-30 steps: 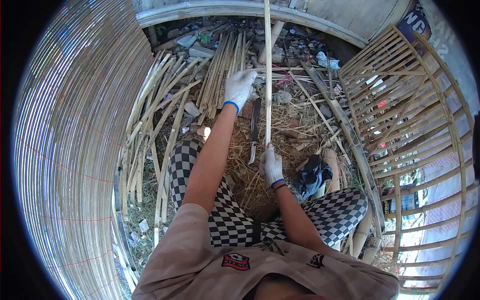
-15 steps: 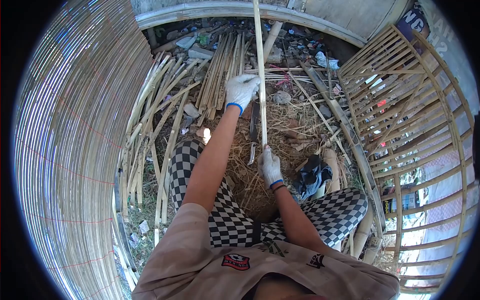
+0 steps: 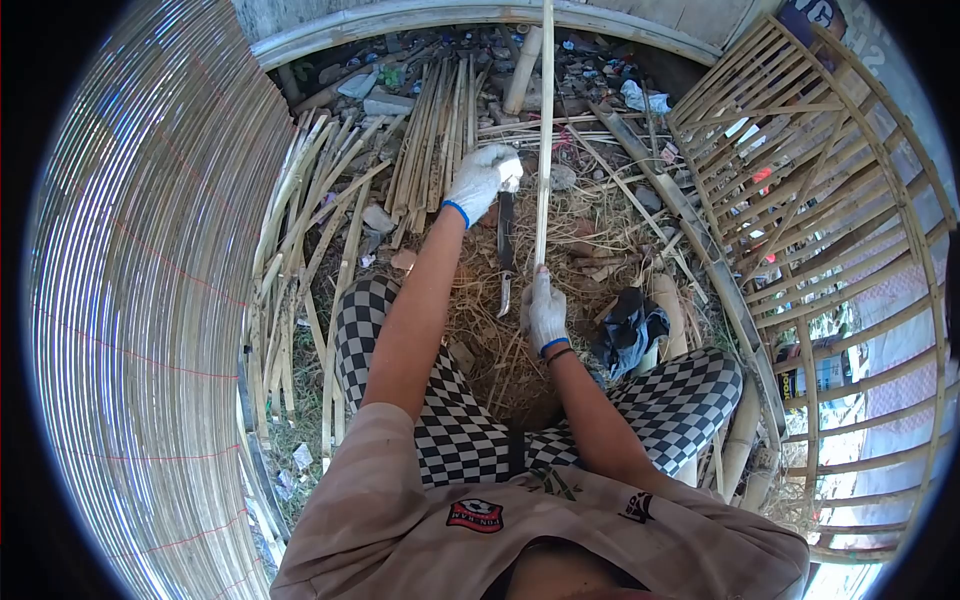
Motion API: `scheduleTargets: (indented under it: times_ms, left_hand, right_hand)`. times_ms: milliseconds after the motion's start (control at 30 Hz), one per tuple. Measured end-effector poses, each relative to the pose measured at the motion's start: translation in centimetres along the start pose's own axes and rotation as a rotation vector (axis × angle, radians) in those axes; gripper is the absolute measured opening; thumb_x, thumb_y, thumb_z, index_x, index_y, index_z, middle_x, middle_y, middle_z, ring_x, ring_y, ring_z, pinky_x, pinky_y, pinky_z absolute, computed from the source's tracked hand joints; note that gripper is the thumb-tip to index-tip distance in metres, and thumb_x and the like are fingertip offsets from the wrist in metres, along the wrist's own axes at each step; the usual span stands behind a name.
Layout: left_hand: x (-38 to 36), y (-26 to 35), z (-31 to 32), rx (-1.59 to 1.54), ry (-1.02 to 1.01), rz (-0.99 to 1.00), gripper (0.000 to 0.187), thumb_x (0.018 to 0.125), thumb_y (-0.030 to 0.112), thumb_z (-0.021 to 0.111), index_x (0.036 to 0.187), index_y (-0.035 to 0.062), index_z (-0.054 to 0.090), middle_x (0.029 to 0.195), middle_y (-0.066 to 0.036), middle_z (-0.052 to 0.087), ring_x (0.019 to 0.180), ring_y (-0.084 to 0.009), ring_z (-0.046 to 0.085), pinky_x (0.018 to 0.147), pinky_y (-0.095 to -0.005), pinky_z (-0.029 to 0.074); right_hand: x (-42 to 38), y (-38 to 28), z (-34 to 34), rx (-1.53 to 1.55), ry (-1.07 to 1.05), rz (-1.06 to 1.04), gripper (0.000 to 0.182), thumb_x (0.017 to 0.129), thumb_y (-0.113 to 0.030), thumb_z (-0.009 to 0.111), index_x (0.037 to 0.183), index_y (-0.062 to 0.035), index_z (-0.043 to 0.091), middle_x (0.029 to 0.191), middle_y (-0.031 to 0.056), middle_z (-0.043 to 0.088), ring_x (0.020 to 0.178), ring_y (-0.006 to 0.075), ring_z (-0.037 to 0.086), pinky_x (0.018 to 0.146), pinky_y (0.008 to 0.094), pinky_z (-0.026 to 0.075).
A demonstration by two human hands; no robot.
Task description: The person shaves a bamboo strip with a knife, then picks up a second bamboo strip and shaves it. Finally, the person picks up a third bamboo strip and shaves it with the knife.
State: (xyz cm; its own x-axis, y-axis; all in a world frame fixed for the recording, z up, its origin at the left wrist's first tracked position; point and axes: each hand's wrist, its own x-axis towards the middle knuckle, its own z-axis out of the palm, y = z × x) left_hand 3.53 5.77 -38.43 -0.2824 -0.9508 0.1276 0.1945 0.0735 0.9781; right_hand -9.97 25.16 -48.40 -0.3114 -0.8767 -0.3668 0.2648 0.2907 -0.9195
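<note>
My right hand (image 3: 545, 312), in a white knit glove with a blue cuff, is closed around the lower end of a long pale bamboo strip (image 3: 545, 150). The strip stands nearly vertical in view and runs past the top edge. To its left, my gloved left hand (image 3: 484, 182) is apart from the strip, its fingers curled in and partly washed out by sunlight, with nothing visible in them. Just below that hand lies a knife (image 3: 505, 240) with a dark blade, its handle pointing towards me, on the shavings.
Split bamboo strips (image 3: 433, 140) lie in piles ahead and to the left. A slatted bamboo blind (image 3: 150, 300) hangs at left; a bamboo frame (image 3: 820, 200) leans at right. A dark cloth or bag (image 3: 632, 330) sits by my right knee. Thin shavings (image 3: 590, 235) cover the ground.
My left hand has come off the bamboo strip and its fingers have curled in. The strip's upper part has swung right, while my right hand still grips its lower end.
</note>
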Motion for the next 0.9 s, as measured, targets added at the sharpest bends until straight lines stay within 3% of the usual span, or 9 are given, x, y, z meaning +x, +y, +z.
scheduleTargets:
  times_ms: [67, 167, 200, 333, 433, 567, 667, 800, 900]
  left_hand:
    - [-0.5, 0.3, -1.1, 0.290, -0.139, -0.020, 0.019, 0.090, -0.002, 0.061, 0.106, 0.0011, 0.072, 0.088, -0.007, 0.073, 0.077, -0.0161, 0.067, 0.069, -0.0304, 0.054]
    - [-0.6, -0.5, -2.3, 0.924, -0.215, -0.062, 0.021, 0.089, 0.005, 0.065, 0.107, 0.0007, 0.073, 0.094, -0.009, 0.075, 0.079, -0.0167, 0.069, 0.070, -0.0330, 0.055]
    - [-1.3, 1.6, -1.4, 0.877, -0.233, -0.283, 0.029, 0.088, 0.014, 0.073, 0.114, 0.0005, 0.072, 0.101, -0.010, 0.077, 0.083, -0.0178, 0.070, 0.076, -0.0336, 0.056]
    - [-1.0, -0.8, 0.2, 0.470, -0.085, 0.024, 0.057, 0.080, 0.033, 0.087, 0.126, 0.0052, 0.071, 0.109, -0.011, 0.078, 0.101, -0.0226, 0.072, 0.090, -0.0344, 0.055]
    - [-1.7, 0.5, 2.4, 0.526, -0.028, 0.082, 0.050, 0.085, 0.025, 0.084, 0.127, 0.0024, 0.070, 0.111, -0.013, 0.077, 0.105, -0.0204, 0.071, 0.094, -0.0324, 0.053]
    - [-2.3, 0.8, 3.4, 0.521, 0.032, 0.191, 0.041, 0.084, 0.028, 0.083, 0.117, 0.0039, 0.076, 0.112, -0.013, 0.077, 0.107, -0.0238, 0.071, 0.096, -0.0340, 0.053]
    - [-2.2, 0.7, 3.6, 0.602, 0.068, 0.330, 0.028, 0.085, 0.024, 0.080, 0.107, 0.0068, 0.080, 0.101, -0.013, 0.078, 0.093, -0.0224, 0.073, 0.085, -0.0338, 0.056]
    - [-2.3, 1.7, 3.2, 0.514, 0.103, 0.124, 0.017, 0.085, 0.016, 0.077, 0.098, 0.0059, 0.081, 0.086, -0.010, 0.077, 0.073, -0.0180, 0.070, 0.070, -0.0327, 0.054]
    - [-1.8, 0.5, 2.5, 0.346, 0.142, 0.121, 0.021, 0.086, 0.019, 0.079, 0.095, -0.0005, 0.078, 0.079, -0.009, 0.073, 0.065, -0.0150, 0.065, 0.061, -0.0306, 0.051]
  right_hand:
    - [0.3, 0.0, -0.3, 0.050, 0.038, 0.010, 0.063, 0.100, -0.067, 0.052, 0.069, -0.0126, 0.048, 0.052, -0.0020, 0.040, 0.038, 0.0125, 0.040, 0.036, 0.0312, 0.033]
    - [0.7, -0.2, -0.2, 0.082, 0.087, 0.026, 0.065, 0.100, -0.069, 0.049, 0.069, -0.0127, 0.047, 0.051, -0.0013, 0.038, 0.037, 0.0137, 0.039, 0.036, 0.0323, 0.033]
    - [0.7, -0.1, -0.3, 0.102, 0.086, 0.025, 0.065, 0.100, -0.069, 0.048, 0.068, -0.0127, 0.046, 0.051, -0.0013, 0.038, 0.037, 0.0138, 0.039, 0.036, 0.0325, 0.033]
    - [1.0, -0.1, -0.4, 0.147, 0.077, 0.042, 0.066, 0.101, -0.070, 0.046, 0.068, -0.0126, 0.045, 0.051, -0.0012, 0.038, 0.037, 0.0138, 0.037, 0.036, 0.0328, 0.032]
    - [0.9, 0.1, -0.3, 0.110, 0.055, 0.031, 0.066, 0.102, -0.069, 0.045, 0.067, -0.0130, 0.045, 0.051, -0.0012, 0.038, 0.037, 0.0133, 0.037, 0.036, 0.0322, 0.032]
    - [0.3, 0.0, 0.2, 0.069, 0.008, 0.025, 0.064, 0.102, -0.068, 0.047, 0.067, -0.0143, 0.046, 0.051, -0.0023, 0.038, 0.037, 0.0119, 0.037, 0.036, 0.0303, 0.031]
    - [0.2, 0.5, 0.5, 0.047, -0.002, 0.023, 0.064, 0.102, -0.066, 0.050, 0.065, -0.0134, 0.047, 0.051, -0.0026, 0.040, 0.038, 0.0110, 0.039, 0.037, 0.0291, 0.031]
    - [0.3, 0.7, 0.6, 0.005, -0.009, 0.017, 0.067, 0.102, -0.063, 0.053, 0.062, -0.0097, 0.051, 0.051, -0.0019, 0.043, 0.042, 0.0100, 0.042, 0.040, 0.0284, 0.031]
    - [0.6, 1.2, 0.7, -0.022, -0.028, -0.014, 0.068, 0.102, -0.063, 0.053, 0.061, -0.0090, 0.053, 0.052, -0.0016, 0.044, 0.042, 0.0096, 0.042, 0.041, 0.0281, 0.032]
